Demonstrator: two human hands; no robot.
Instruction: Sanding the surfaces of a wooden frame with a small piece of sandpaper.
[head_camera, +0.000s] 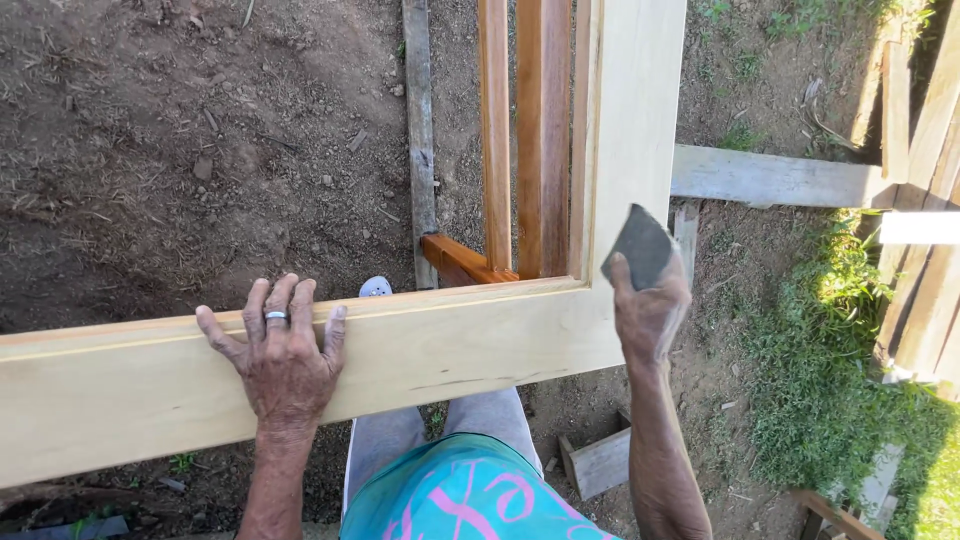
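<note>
Sanding stage, looks like: right hand (650, 310) pinches grey sandpaper sheet (640, 245) at pale wooden frame (480, 340) corner, left hand (283, 360) spread flat, steadying; next stroke needs even pressure.

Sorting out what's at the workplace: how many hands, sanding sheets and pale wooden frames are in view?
Hands: 2, the left hand and the right hand
Grey sanding sheet: 1
Pale wooden frame: 1
Total: 4
</note>
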